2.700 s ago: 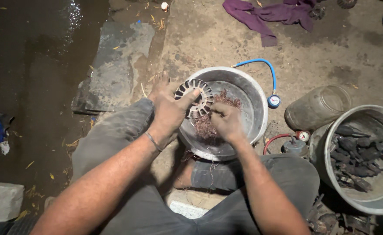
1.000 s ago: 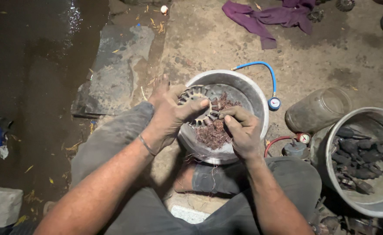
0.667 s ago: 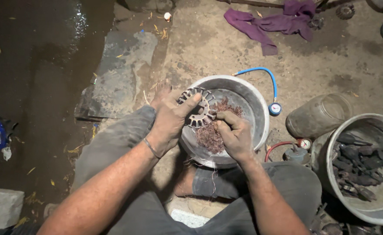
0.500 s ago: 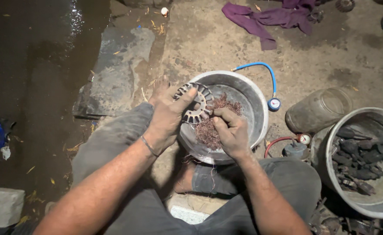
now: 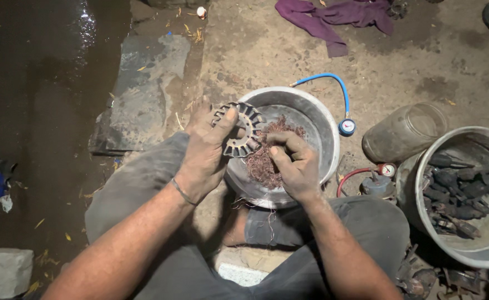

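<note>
Stator core (image 5: pixel 240 131), a slotted metal ring with radial teeth, is held over the left rim of a round metal basin (image 5: pixel 325 139), tilted toward the camera. Left hand (image 5: pixel 205 150) is clamped on it, thumb across the ring's upper edge, fingers behind. Right hand (image 5: pixel 293 164) is closed in a pinch on reddish copper wire (image 5: pixel 264 161), which lies in a tangled heap inside the basin, touching the ring's right side. Basin sits on dirt ground between the person's knees. Beyond its far rim: a blue hose (image 5: pixel 328 83) ending in a small round gauge (image 5: pixel 346 127). To the right, a clear plastic jar (image 5: pixel 405 132) lies on its side; near it, a larger bucket (image 5: pixel 416 200) holds dark metal parts. Purple cloth (image 5: pixel 333 16) lies at the top edge of view; a flat grey slab (image 5: pixel 144 94) lies left of the basin.
</note>
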`<action>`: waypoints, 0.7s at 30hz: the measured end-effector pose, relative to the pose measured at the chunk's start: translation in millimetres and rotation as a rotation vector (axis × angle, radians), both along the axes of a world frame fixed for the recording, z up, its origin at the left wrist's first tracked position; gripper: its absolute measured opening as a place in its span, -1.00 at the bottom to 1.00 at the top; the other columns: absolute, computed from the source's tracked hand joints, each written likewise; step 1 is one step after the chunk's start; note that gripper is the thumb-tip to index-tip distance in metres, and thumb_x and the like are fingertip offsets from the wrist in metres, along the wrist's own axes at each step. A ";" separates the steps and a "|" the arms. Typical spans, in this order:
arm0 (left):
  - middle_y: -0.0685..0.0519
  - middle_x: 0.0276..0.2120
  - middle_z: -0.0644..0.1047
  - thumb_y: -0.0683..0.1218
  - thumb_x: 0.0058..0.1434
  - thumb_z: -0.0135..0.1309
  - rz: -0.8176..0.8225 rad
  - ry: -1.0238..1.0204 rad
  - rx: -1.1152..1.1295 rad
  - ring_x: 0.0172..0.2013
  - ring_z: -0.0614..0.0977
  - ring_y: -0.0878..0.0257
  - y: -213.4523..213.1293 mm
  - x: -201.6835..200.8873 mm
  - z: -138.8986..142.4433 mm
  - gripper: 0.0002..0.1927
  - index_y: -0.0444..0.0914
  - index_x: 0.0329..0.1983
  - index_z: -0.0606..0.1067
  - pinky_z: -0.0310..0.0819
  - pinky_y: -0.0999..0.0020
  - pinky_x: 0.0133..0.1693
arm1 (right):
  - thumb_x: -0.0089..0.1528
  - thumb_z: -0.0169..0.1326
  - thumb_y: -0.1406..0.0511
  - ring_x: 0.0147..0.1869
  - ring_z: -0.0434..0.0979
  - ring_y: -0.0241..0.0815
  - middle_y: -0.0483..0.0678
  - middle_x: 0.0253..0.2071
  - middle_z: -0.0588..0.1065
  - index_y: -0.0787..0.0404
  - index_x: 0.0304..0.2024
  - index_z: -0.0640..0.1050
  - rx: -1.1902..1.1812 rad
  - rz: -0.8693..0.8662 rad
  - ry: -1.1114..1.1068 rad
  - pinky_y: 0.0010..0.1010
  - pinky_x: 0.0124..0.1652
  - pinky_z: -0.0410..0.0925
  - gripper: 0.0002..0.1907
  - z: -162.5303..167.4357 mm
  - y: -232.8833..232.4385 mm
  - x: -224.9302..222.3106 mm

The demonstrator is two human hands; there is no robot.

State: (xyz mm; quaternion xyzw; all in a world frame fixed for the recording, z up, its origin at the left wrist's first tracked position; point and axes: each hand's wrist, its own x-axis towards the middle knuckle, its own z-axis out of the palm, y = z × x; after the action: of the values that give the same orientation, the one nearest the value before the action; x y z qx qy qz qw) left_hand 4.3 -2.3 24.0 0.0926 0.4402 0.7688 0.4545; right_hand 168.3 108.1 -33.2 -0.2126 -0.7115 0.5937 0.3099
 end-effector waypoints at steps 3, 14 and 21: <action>0.01 -0.35 0.56 -0.04 0.36 0.15 0.047 0.048 -0.010 -0.39 0.61 0.33 0.0 0.6 0.5 -0.73 -0.38 -0.08 0.52 0.60 0.43 -0.35 | 0.29 0.07 0.43 -0.25 0.39 -0.41 -0.11 -0.21 0.53 0.35 0.02 0.59 -0.066 -0.046 0.023 -0.55 -0.23 0.28 -0.74 6.6 -4.2 -0.1; 0.04 -0.33 0.54 -0.07 0.35 0.12 0.108 -0.035 0.021 -0.36 0.62 0.33 -1.1 1.3 4.2 -0.71 -0.32 0.02 0.42 0.65 0.37 -0.31 | 0.30 0.05 0.45 0.00 0.65 -0.24 0.00 -0.05 0.63 0.32 0.00 0.62 0.292 -0.062 0.060 -0.43 0.03 0.47 -0.76 11.9 -6.4 -4.1; 0.01 -0.30 0.55 -0.10 0.38 0.16 0.033 0.001 0.090 -0.33 0.62 0.29 -2.8 3.8 -0.4 -0.76 -0.37 -0.05 0.48 0.63 0.33 -0.30 | 0.27 0.05 0.44 -0.25 0.39 -0.48 -0.16 -0.23 0.55 0.30 -0.08 0.61 -0.070 -0.010 0.025 -0.61 -0.24 0.28 -0.80 11.1 -3.7 -2.3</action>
State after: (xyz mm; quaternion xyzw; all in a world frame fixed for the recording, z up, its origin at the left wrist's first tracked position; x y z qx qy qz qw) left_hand 8.1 -5.1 23.6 0.1062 0.4070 0.7952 0.4368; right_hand 166.0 104.4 -22.0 -0.2195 -0.6852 0.6194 0.3140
